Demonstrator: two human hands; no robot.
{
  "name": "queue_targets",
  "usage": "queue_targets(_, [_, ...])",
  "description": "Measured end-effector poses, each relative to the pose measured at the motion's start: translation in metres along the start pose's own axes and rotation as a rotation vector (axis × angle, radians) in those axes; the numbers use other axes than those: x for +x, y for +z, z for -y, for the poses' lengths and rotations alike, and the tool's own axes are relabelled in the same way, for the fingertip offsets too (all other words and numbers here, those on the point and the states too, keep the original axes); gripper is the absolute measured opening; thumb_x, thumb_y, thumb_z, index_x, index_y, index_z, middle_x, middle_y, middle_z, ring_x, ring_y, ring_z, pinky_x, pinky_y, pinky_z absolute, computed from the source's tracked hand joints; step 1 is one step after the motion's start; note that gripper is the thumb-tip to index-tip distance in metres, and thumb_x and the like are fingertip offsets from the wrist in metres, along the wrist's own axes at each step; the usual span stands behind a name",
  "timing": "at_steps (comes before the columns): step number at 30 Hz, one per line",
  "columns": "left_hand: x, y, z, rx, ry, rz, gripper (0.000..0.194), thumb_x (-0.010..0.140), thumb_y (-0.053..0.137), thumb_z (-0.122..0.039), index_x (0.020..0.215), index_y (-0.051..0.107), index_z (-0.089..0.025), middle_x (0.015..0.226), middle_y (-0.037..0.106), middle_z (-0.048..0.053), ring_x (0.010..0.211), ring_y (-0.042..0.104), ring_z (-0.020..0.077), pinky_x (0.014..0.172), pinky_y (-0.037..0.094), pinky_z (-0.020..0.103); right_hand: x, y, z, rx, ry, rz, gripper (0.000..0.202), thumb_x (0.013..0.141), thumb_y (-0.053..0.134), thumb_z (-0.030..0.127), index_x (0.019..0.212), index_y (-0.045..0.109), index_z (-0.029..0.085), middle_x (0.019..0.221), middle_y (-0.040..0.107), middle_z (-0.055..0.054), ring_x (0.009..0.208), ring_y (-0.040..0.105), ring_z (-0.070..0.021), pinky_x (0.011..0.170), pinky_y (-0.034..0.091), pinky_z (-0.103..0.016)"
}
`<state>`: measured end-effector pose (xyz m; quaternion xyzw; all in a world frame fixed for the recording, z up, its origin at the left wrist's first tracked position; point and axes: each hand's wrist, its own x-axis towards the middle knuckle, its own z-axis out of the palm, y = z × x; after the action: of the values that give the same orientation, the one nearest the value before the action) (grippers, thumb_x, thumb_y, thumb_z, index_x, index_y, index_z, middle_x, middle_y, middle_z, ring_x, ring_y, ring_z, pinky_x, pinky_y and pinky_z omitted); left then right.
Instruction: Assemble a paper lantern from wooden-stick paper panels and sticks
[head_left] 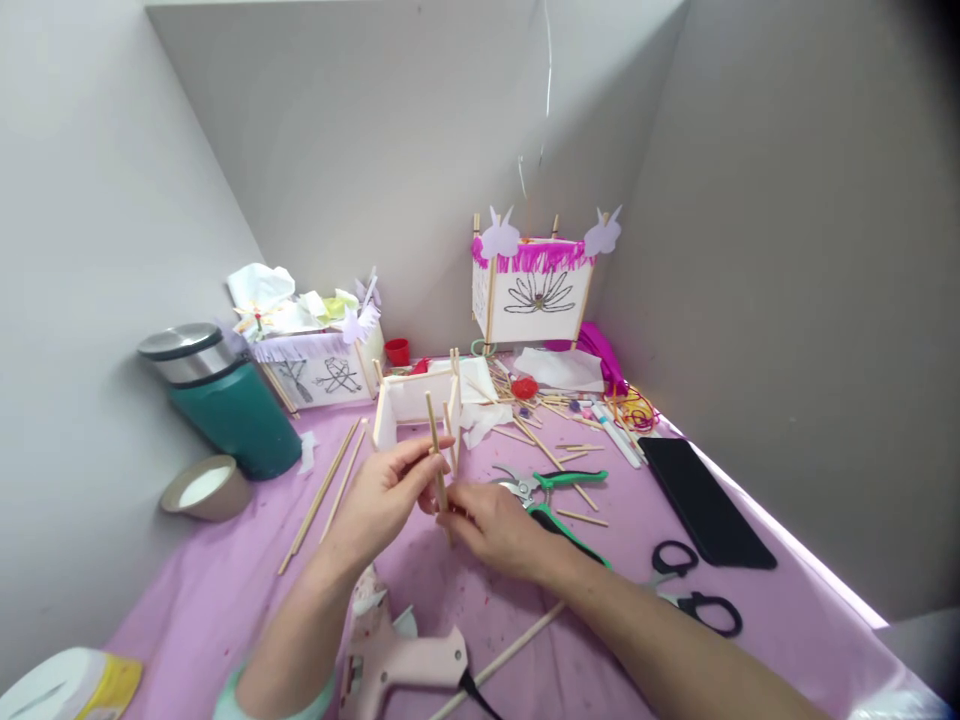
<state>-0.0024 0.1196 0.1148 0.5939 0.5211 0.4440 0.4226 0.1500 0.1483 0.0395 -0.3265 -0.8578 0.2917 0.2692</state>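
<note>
Fingers of both hands pinch upright stick.

Both forearms reach forward and meet near the middle. The left hand is raised a little, wrist bent, its fingers pinched together at the tips. The right hand lies just beside it and lower, palm down, its fingers curled and closed toward the left fingertips.

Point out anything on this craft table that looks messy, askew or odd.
Loose sticks lie scattered at all angles near the green pruners, and the teal flask appears tilted. The pink glue gun lies on its side. Both hands, left and right, hold one stick.
</note>
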Motion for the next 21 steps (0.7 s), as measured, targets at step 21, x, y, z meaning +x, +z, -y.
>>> queue_targets(21, [-0.008,0.009,-0.005,0.027,0.048,-0.012,0.015,0.079,0.059,-0.028,0.083,0.062,-0.014,0.062,0.059,-0.001,0.053,0.053,0.0091,0.053,0.044,0.021,-0.004,-0.003,0.011,-0.095,0.058,0.019,0.005,0.085,0.055,0.023,0.085,0.057,0.018,0.078,0.065,-0.002,0.068,0.058,-0.0144,0.063,0.038,-0.023])
